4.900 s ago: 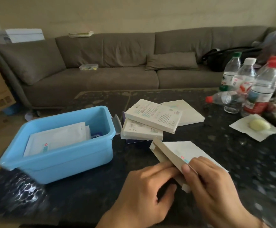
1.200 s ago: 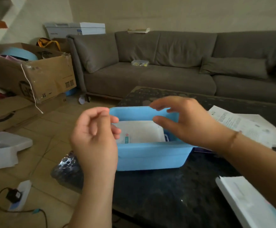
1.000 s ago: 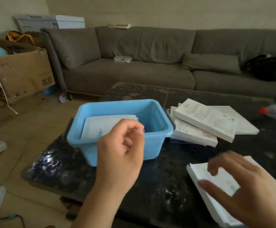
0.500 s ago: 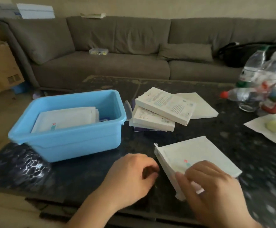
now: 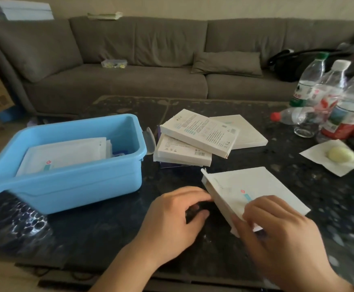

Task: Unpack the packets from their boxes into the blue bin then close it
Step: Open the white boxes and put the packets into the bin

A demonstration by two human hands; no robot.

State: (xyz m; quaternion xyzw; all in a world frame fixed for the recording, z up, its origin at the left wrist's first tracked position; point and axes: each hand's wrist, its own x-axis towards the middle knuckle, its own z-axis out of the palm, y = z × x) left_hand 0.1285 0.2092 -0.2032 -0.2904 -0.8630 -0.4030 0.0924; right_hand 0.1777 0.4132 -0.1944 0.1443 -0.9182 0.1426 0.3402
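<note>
Back from dropping 1 packet into the blue bin (image 5: 70, 182), both hands return to the open box (image 5: 254, 190) on the table: right hand (image 5: 277, 226) pinching its packets, left hand (image 5: 178, 216) curled against its edge, so unpacking continues.

Both hands (image 5: 172, 216) low; fingers curled

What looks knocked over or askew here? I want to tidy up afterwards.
One red-capped bottle lies on its side beside the upright bottles. The stacked boxes sit crooked, their edges out of line. No spill shows on the table.
</note>
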